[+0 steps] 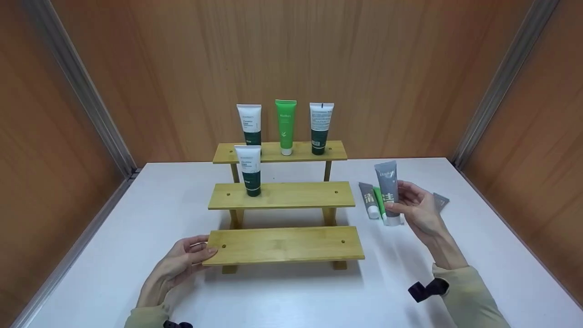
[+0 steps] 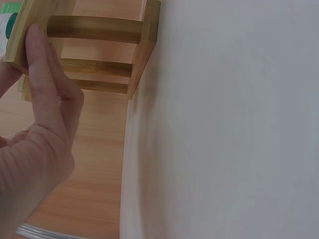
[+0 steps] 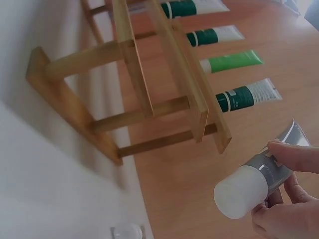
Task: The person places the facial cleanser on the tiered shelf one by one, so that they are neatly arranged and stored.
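The right hand [image 1: 418, 209] grips a grey squeeze tube with a white cap [image 1: 388, 182], thumb on one side and fingers on the other, cap end down, to the right of a three-tiered light-wood stand [image 1: 282, 246]. The left hand [image 1: 180, 259] pinches the left end of the stand's lowest board between thumb and fingers. The top board carries a white-and-dark-green tube [image 1: 249, 119], a bright green tube with a white cap [image 1: 286, 123] and a second white-and-dark-green tube [image 1: 321, 123] (all capped, contents hidden). Another white-and-dark-green tube [image 1: 250, 168] stands at the middle board's left. On the white surface [image 1: 273, 300], a grey tube [image 1: 368, 198] and a green tube [image 1: 378, 200] lie near the right hand, which partly hides another grey item [image 1: 440, 200].
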A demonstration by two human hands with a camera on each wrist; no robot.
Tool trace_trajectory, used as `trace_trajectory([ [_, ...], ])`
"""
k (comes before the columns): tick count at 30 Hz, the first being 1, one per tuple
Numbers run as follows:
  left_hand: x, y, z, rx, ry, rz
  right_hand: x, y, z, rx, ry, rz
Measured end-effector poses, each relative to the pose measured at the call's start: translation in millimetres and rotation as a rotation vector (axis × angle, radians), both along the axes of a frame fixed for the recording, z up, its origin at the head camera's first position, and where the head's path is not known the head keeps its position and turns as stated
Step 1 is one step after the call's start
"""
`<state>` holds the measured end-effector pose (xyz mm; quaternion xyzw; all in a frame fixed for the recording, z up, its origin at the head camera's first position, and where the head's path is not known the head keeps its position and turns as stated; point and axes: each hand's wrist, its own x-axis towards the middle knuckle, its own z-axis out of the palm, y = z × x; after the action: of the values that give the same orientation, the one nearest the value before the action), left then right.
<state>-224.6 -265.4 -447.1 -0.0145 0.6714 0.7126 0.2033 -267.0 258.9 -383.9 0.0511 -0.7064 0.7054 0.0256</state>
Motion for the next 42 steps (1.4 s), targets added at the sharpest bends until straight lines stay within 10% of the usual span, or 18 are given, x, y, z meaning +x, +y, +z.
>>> trace_trajectory([
  [42, -1.6, -0.7, -0.4, 0.010, -0.008, -0.008, -31.7, -135, 26.3, -0.173, 0.034, 0.037],
])
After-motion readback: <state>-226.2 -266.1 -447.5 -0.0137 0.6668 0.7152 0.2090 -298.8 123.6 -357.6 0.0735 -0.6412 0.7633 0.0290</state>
